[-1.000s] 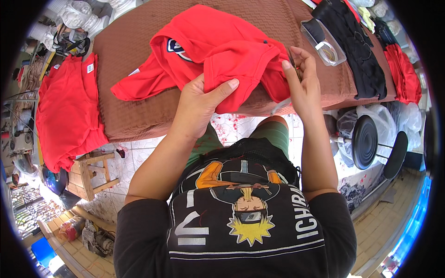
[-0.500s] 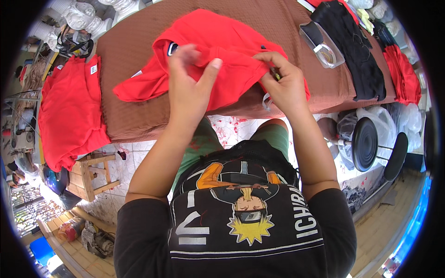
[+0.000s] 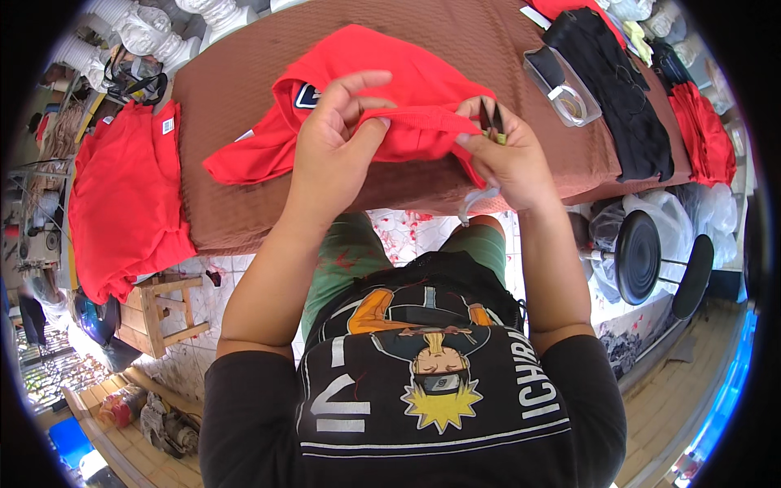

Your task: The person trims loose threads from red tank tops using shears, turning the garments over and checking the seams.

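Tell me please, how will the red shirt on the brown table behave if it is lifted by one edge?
The red shirt is probably floppy: it bunches where the left hand and right hand pinch its hem. It looks light, and likely would drape, not slide, on the textured table cover.

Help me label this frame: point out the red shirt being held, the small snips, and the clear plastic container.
red shirt [image 3: 390,69], head view, upper back panel.
small snips [image 3: 490,118], head view, dark blades.
clear plastic container [image 3: 563,85], head view, its rim.

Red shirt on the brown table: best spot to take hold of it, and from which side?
Probably the ribbed hem of the red shirt, from the near table edge. It lies bunched into a raised fold there, where the left hand and right hand already pinch it.
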Demonstrator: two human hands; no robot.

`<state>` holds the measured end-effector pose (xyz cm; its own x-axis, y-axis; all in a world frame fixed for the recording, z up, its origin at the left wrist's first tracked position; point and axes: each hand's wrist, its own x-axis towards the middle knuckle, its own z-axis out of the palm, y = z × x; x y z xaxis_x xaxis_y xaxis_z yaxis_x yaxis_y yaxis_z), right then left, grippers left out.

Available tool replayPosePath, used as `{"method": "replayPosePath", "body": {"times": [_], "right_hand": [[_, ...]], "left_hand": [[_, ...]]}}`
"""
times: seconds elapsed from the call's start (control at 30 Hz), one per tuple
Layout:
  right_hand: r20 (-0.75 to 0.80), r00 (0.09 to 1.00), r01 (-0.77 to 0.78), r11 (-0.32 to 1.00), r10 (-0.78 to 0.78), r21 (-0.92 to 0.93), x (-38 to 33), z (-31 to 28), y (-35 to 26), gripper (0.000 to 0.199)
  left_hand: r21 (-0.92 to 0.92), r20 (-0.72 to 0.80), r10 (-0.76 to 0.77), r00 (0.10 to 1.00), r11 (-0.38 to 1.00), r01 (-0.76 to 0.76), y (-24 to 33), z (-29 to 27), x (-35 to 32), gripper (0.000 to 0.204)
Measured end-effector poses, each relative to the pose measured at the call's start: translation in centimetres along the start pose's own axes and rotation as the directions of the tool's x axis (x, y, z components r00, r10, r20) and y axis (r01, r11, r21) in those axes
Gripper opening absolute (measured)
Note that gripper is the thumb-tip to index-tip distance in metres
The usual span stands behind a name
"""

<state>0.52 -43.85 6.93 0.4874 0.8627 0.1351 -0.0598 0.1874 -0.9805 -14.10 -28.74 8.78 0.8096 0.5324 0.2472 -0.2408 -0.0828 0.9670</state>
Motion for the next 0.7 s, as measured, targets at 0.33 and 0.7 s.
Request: {"method": "replayPosePath", "body": {"times": [0.33,0.7], "right_hand": [[-0.07,0.981,-0.173,0.98,0.18,0.099,-0.1,0.1,-0.2,0.013],[-0.06,0.986,0.131,0.953,-0.153,-0.272,-0.5,0.5,-0.7,0.012]], "left_hand": [[-0.016,0.077,-0.27,0.96,0.962,0.272,-0.6,0.1,-1.7,0.018],[0.056,0.116,-0.157,0.981,0.987,0.151,0.3,0.9,-2.7,0.018]]}}
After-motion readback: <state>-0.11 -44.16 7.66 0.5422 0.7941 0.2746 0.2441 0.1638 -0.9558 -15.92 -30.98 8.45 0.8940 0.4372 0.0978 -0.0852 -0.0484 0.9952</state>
